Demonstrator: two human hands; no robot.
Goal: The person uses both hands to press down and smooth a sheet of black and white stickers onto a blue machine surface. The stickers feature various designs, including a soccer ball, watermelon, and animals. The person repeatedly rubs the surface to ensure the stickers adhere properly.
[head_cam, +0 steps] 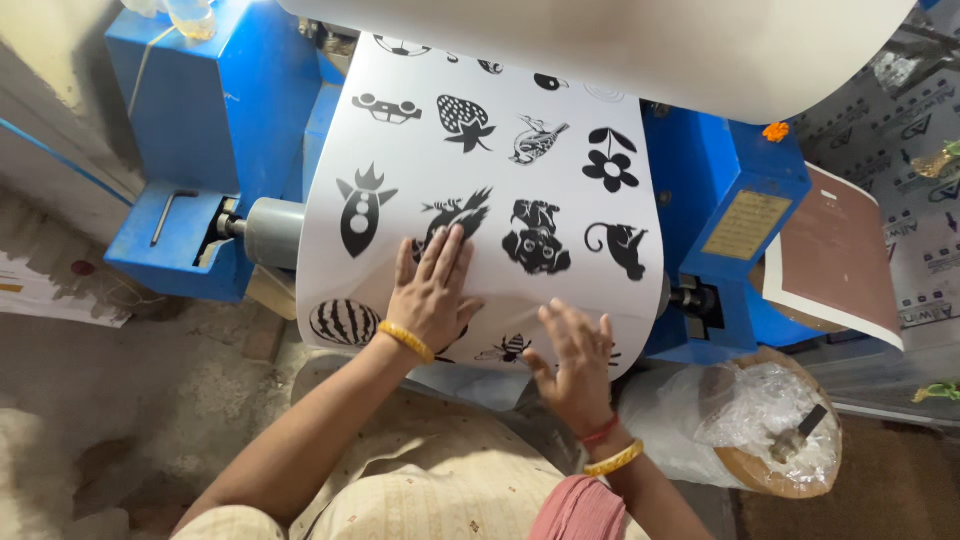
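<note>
White printed sheet [480, 190], black silhouettes, draped over blue machine [215, 110]: pressed flat by left hand [432, 292] and right hand [575, 360], palms open, fingers spread, apparently to smooth it.

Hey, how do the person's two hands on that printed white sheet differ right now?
The left hand lies flat and sharp in the picture, fingers spread over a black figure; the right hand sits lower, near the bottom edge of the sheet, and looks blurred. The left wrist carries one yellow bangle; the right wrist has a yellow bangle plus a red thread. Both are open, palm down, and hold nothing.
</note>
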